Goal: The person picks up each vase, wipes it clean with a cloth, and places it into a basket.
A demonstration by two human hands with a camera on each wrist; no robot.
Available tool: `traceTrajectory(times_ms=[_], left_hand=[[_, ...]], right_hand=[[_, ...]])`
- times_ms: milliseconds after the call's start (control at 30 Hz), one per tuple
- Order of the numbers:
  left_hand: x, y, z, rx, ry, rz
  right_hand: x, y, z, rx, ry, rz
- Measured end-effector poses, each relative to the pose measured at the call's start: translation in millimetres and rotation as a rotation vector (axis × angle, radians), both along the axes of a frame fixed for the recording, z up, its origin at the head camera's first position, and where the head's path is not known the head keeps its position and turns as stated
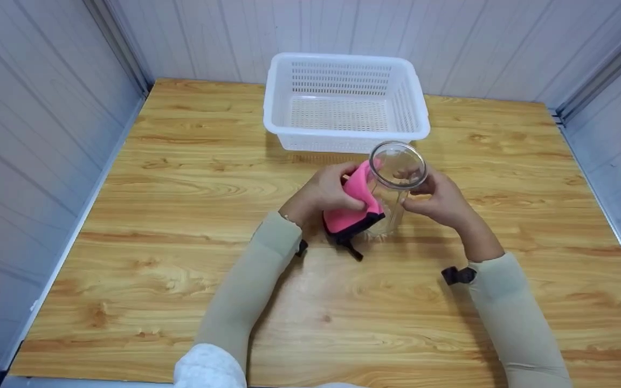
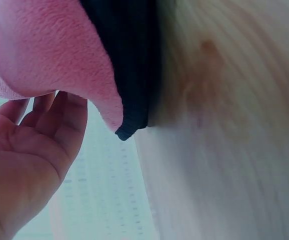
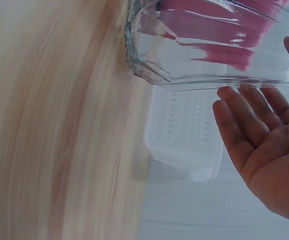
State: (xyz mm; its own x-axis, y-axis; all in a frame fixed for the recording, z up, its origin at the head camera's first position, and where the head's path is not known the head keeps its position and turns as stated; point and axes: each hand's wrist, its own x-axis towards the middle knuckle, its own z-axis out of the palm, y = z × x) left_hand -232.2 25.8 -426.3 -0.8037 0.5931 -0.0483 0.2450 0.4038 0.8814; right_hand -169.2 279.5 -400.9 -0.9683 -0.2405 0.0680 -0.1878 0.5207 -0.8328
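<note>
My left hand [image 1: 325,193] holds a pink fleecy cloth [image 1: 338,220] with a black border and a small black strap, thumb in front and fingers behind. Its pink face lies against the side of a clear glass jar [image 1: 390,213] with a thick round rim and faceted walls. From the right, my right hand [image 1: 442,200] grips the jar below the rim between thumb and fingers. In the right wrist view, pink shows through the glass [image 3: 184,65]. Whether the jar's base touches the table cannot be told.
A white perforated plastic basket [image 1: 284,132] stands behind the jar, near the back wall. Under everything is a wood-grain table [image 1: 181,280]. Pale panelled walls [image 1: 321,27] enclose its back and sides.
</note>
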Motion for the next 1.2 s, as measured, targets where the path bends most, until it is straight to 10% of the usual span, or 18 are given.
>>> traceTrajectory(times_ms=[1200], left_hand=[[4.3, -2.5, -5.6, 0.071, 0.013, -0.001]], right_hand=[[3.2, -5.3, -0.9, -0.015, 0.024, -0.096]])
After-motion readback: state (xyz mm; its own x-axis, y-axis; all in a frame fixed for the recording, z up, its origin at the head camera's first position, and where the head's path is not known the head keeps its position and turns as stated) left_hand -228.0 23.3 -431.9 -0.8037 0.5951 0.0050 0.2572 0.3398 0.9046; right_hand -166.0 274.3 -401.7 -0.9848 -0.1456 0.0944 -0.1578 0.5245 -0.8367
